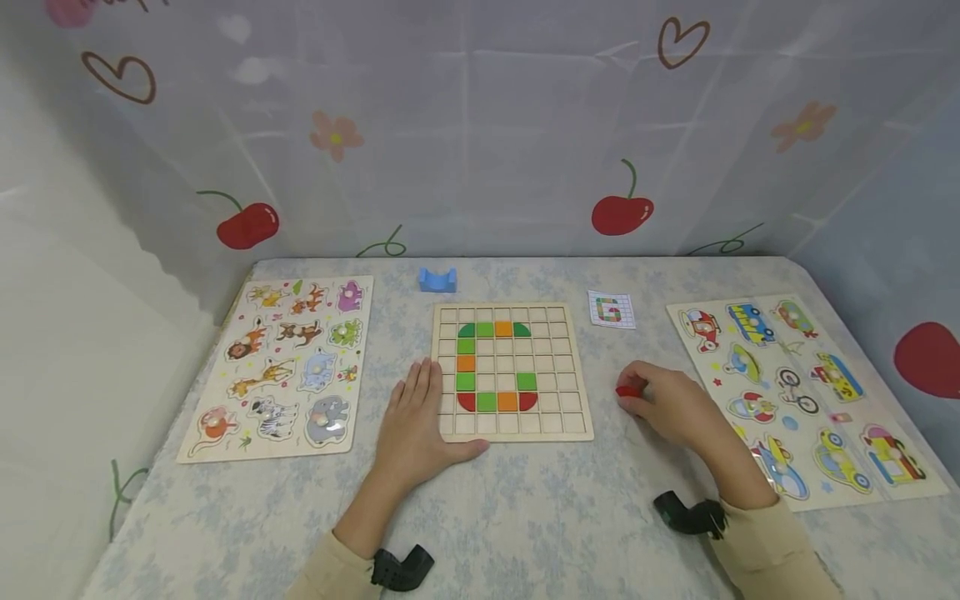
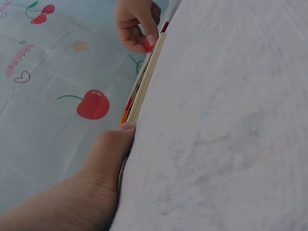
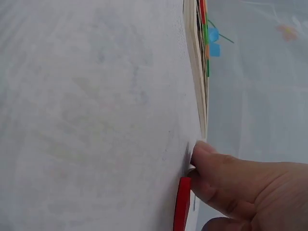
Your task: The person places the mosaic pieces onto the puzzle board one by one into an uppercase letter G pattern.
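In the head view a wooden grid board lies mid-table, with green, orange and red pieces set in some squares and bare squares around them. My left hand rests with straight fingers along its left edge, the thumb at the near edge. To the right of the board, my right hand pinches a red piece between thumb and fingers, low over the tablecloth. The right wrist view shows the red piece edge-on beside the fingertips; its full outline is hidden.
A small pattern card lies beyond the right hand. Behind the board stands a blue holder. An animal puzzle board lies at the left, a vehicle puzzle board at the right, partly under the right forearm.
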### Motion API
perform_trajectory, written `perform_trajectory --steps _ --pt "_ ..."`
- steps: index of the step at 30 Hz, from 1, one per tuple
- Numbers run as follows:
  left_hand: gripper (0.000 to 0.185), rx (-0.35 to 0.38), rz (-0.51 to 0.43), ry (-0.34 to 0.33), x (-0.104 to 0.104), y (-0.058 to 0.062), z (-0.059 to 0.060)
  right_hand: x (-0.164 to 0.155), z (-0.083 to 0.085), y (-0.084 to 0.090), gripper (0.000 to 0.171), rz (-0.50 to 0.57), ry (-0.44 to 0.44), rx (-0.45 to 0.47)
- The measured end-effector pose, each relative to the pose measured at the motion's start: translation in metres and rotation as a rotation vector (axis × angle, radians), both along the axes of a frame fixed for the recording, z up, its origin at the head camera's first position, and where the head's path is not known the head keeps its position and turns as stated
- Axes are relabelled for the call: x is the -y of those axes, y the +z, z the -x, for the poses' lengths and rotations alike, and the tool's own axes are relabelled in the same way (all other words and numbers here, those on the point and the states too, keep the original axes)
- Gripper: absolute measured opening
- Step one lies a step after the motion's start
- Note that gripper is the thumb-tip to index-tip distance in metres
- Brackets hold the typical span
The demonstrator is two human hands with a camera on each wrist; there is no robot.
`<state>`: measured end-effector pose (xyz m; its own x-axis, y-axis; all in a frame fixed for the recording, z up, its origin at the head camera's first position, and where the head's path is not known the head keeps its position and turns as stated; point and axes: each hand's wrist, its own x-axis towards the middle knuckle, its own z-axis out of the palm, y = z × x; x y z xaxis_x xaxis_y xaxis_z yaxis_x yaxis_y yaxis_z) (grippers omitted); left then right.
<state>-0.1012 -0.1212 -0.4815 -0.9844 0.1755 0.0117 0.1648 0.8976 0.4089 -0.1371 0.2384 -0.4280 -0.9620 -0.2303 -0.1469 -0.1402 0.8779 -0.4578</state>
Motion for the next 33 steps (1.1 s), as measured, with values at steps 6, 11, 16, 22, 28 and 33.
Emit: perform_trajectory --steps 6,11,16,22,28,33 --pt "0.132 -0.01 0.005 -0.002 0.0 0.0 0.0 0.012 0.008 0.0 0.022 0.082 -0.016 -0.003" --pt "0.131 -0.026 -0.005 0.001 0.0 0.0 -0.001 0.036 0.018 -0.001 0.027 0.181 0.001 0.039" --pt "0.131 -0.028 -0.006 0.005 0.0 -0.001 -0.001 0.066 0.027 0.0 0.029 0.231 0.011 0.077" --pt "0.13 -0.023 0.001 0.008 -0.001 -0.002 -0.002 0.095 0.034 0.001 0.026 0.273 0.046 0.065" --pt "0.13 -0.006 0.002 0.008 -0.002 -0.001 -0.001 0.109 0.041 -0.003 0.025 0.235 0.056 0.024" --pt "0.131 -0.004 0.006 0.007 -0.001 0.001 -0.001 0.113 0.044 -0.006 0.022 0.216 0.065 -0.006"
